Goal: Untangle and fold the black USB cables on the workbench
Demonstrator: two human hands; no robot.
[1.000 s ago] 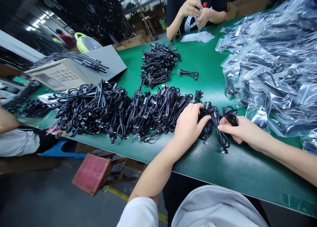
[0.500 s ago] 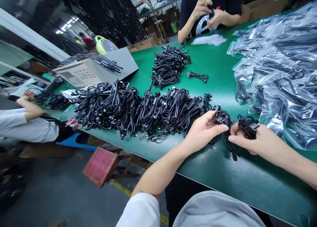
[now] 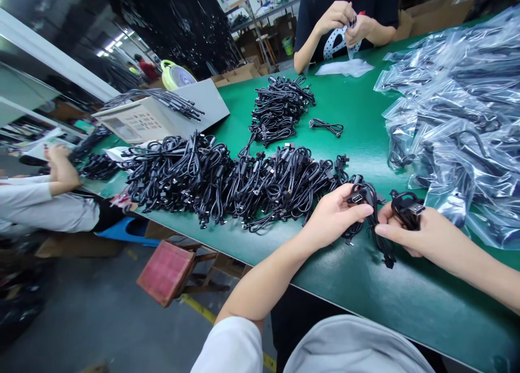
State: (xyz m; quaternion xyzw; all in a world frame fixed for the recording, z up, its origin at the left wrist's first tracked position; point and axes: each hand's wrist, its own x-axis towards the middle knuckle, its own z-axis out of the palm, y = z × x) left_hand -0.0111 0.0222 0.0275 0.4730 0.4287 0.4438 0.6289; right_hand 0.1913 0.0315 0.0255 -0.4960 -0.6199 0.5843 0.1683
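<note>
My left hand (image 3: 335,213) grips a coiled black USB cable (image 3: 370,205) between thumb and fingers; its connector end faces up and the loops hang down. Close on the right, my right hand (image 3: 410,229) is closed around another black cable bundle (image 3: 406,207), whose metal USB plug sticks out by the knuckles. The two bundles are held a little above the green table (image 3: 325,281). Left of my left hand spreads a long heap of coiled black cables (image 3: 219,180). My fingertips behind both bundles are partly hidden.
Clear plastic bags with cables (image 3: 459,113) pile up at the right. A smaller cable pile (image 3: 278,107) and a single coiled cable (image 3: 326,127) lie farther back. Across the table a co-worker (image 3: 345,26) handles a plastic bag. A tilted grey box (image 3: 162,113) stands left; a red stool (image 3: 166,272) is below.
The cable in my left hand has turned slightly, so its connector opening faces me more. My right hand barely moves. The co-worker opposite has brought both hands together.
</note>
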